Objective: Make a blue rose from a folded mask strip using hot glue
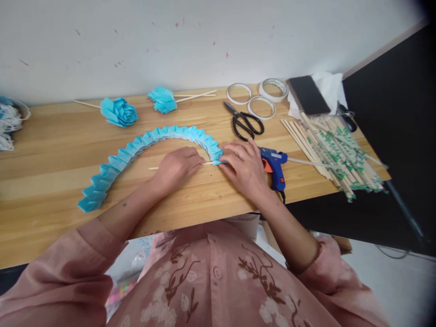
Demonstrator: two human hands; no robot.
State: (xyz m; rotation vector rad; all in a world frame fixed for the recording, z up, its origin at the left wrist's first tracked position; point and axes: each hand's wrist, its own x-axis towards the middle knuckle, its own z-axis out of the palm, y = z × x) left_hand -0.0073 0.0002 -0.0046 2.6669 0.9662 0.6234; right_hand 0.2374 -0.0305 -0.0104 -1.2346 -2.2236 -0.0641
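Observation:
A long chain of folded blue paper pieces [143, 143] curves in an arch across the wooden table [51, 181]. Its right end lies on a thin wooden stick [155, 168]. My left hand [177, 168] is closed over the stick, fingers pressing it to the table. My right hand [243, 165] pinches the chain's end where it meets the stick. A blue glue gun [275, 165] lies just right of my right hand.
Black scissors [245, 122] and three tape rolls [260, 106] lie behind my hands. Two finished blue paper flowers on sticks [119, 111] rest near the wall. A heap of wrapped chopsticks [334, 150] and a phone [308, 95] sit at the right. White material [10, 120] is at far left.

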